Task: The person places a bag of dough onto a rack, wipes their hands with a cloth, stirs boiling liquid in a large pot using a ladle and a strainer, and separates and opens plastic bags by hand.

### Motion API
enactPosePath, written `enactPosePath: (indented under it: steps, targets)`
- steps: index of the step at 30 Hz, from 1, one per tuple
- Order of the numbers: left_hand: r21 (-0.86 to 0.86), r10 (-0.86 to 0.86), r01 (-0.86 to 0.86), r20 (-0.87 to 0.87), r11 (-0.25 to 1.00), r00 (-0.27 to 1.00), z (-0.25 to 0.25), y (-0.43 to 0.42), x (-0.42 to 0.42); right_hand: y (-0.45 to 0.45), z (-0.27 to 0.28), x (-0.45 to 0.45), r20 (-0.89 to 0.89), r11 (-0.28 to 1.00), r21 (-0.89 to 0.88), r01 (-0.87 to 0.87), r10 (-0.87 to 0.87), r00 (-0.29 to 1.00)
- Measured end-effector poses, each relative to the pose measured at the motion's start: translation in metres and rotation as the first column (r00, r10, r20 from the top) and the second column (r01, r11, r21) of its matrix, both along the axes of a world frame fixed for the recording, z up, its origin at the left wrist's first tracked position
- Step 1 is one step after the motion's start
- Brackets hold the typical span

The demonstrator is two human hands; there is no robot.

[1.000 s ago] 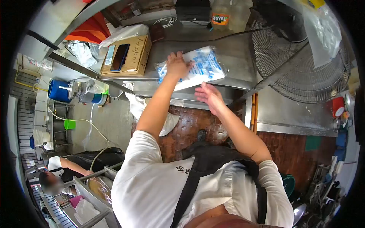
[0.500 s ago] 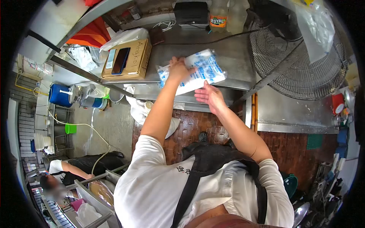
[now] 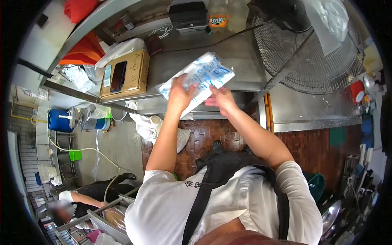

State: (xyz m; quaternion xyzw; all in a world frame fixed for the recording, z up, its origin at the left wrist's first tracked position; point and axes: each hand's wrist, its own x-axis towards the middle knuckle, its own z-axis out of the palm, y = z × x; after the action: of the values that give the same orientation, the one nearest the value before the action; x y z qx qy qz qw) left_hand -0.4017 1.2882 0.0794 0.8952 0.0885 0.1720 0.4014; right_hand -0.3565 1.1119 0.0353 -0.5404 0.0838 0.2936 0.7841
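Observation:
A flat clear-wrapped pack of white plastic bags with blue print (image 3: 209, 72) is at the front edge of the steel shelf (image 3: 241, 77), slanting up to the right. My left hand (image 3: 180, 96) grips its left part, with the thumb over the top. At the near right edge, my right hand (image 3: 223, 100) has its thumb on top and its other fingers lower, partly beneath the edge. The underside of the pack is hidden. Left of it stands a cardboard box (image 3: 139, 71) with a dark phone (image 3: 118, 76) lying on top.
A large fan (image 3: 302, 53) stands at the right, with a clear plastic bag (image 3: 330, 24) hanging before it. Behind are a Royal bottle (image 3: 217, 20) and a black device (image 3: 188, 17). White sacks (image 3: 145, 126) rest on the floor below. Another person (image 3: 87, 196) holds a hose at lower left.
My left hand has shifted from lying over the pack to its near left part. My right hand's outstretched fingers have closed on the near edge. The pack tilts more steeply.

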Motion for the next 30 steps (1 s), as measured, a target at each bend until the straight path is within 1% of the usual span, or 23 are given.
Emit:
enactPosePath:
  steps: [1, 4, 6, 7, 8, 9, 10, 11, 12, 14, 15, 16, 18, 19, 20, 21, 22, 23, 24, 26, 27, 29, 30]
  targets:
    - [0.087, 0.114, -0.109, -0.057, 0.99, 0.992, 0.002, 0.007, 0.005, 0.002, -0.005, 0.001, 0.026, 0.999, -0.015, 0.029, -0.028, 0.999]
    - [0.424, 0.312, -0.262, -0.053, 0.867, 0.949, -0.006, 0.019, 0.022, 0.005, -0.013, -0.004, 0.205, 0.995, 0.007, 0.103, -0.102, 0.973]
    - [0.288, 0.214, -0.171, -0.122, 0.942, 0.969, -0.008, 0.022, 0.033, -0.001, -0.006, -0.011, 0.415, 0.992, -0.108, 0.065, -0.014, 0.909]
    - [0.215, 0.146, -0.112, -0.152, 0.97, 0.977, -0.008, 0.02, 0.041, -0.009, 0.006, -0.019, 0.568, 0.991, -0.122, 0.059, 0.021, 0.823]
    - [0.035, 0.034, -0.029, -0.159, 0.999, 0.987, -0.007, 0.018, 0.042, -0.023, 0.018, -0.028, 0.698, 0.987, -0.148, 0.061, 0.061, 0.714]
    - [-0.144, -0.079, 0.057, -0.152, 0.988, 0.985, -0.005, 0.015, 0.038, -0.044, 0.044, -0.036, 0.778, 0.969, -0.235, 0.073, 0.143, 0.612]
    - [-0.311, -0.253, 0.226, -0.05, 0.923, 0.966, -0.003, 0.01, 0.03, -0.066, 0.072, -0.044, 0.831, 0.943, -0.321, 0.093, 0.233, 0.506]
    - [-0.443, -0.408, 0.332, -0.085, 0.833, 0.909, 0.004, 0.006, 0.016, -0.093, 0.09, -0.051, 0.746, 0.858, -0.512, 0.02, 0.434, 0.505]
    - [-0.542, -0.459, 0.333, -0.111, 0.771, 0.881, 0.007, -0.005, 0.003, -0.113, 0.084, -0.054, 0.82, 0.912, -0.411, 0.008, 0.365, 0.44]
    - [-0.569, -0.625, 0.46, -0.126, 0.681, 0.77, 0.022, -0.04, -0.02, -0.164, 0.092, -0.065, 0.812, 0.906, -0.423, 0.027, 0.365, 0.456]
    - [-0.61, -0.657, 0.495, -0.057, 0.619, 0.752, 0.016, -0.065, -0.029, -0.19, 0.08, -0.07, 0.805, 0.93, -0.365, 0.027, 0.301, 0.511]
    - [-0.634, -0.652, 0.5, -0.007, 0.59, 0.758, 0.025, -0.108, -0.035, -0.221, 0.081, -0.079, 0.782, 0.923, -0.379, 0.064, 0.283, 0.555]
    - [-0.642, -0.588, 0.423, -0.055, 0.64, 0.807, 0.009, -0.175, -0.047, -0.278, 0.07, -0.097, 0.717, 0.85, -0.474, 0.229, 0.222, 0.661]
    - [-0.627, -0.578, 0.427, -0.045, 0.652, 0.815, -0.001, -0.211, -0.047, -0.302, 0.075, -0.108, 0.711, 0.83, -0.44, 0.342, 0.09, 0.697]
    - [-0.609, -0.563, 0.429, -0.034, 0.667, 0.826, -0.013, -0.246, -0.048, -0.327, 0.082, -0.121, 0.57, 0.825, -0.406, 0.392, -0.107, 0.815]
    - [-0.589, -0.542, 0.425, -0.027, 0.687, 0.84, -0.018, -0.279, -0.052, -0.347, 0.071, -0.133, 0.667, 0.683, -0.396, 0.614, -0.246, 0.703]
    - [-0.54, -0.599, 0.487, -0.04, 0.687, 0.8, -0.02, -0.298, -0.05, -0.351, 0.057, -0.138, 0.755, 0.496, -0.365, 0.788, -0.337, 0.562]
    - [-0.47, -0.679, 0.582, -0.053, 0.664, 0.732, -0.015, -0.365, -0.051, -0.405, 0.059, -0.164, 0.898, 0.234, -0.388, 0.891, -0.123, 0.423]
    - [-0.406, -0.722, 0.643, -0.061, 0.649, 0.689, -0.011, -0.404, -0.05, -0.429, 0.056, -0.177, 0.919, 0.231, -0.354, 0.906, -0.096, 0.383]
    - [-0.314, -0.825, 0.779, -0.028, 0.543, 0.564, -0.006, -0.474, -0.052, -0.474, 0.061, -0.196, 0.829, 0.358, -0.45, 0.818, -0.173, 0.532]
    - [-0.252, -0.869, 0.838, -0.033, 0.485, 0.493, -0.006, -0.506, -0.053, -0.496, 0.048, -0.2, 0.853, 0.329, -0.393, 0.859, -0.219, 0.474]
    - [-0.121, -0.918, 0.911, -0.014, 0.395, 0.396, -0.011, -0.57, -0.055, -0.545, 0.046, -0.211, 0.755, 0.378, -0.404, 0.833, -0.377, 0.536]
    - [-0.132, -0.926, 0.917, -0.042, 0.377, 0.374, -0.013, -0.601, -0.056, -0.571, 0.045, -0.215, 0.689, 0.429, -0.37, 0.824, -0.468, 0.553]
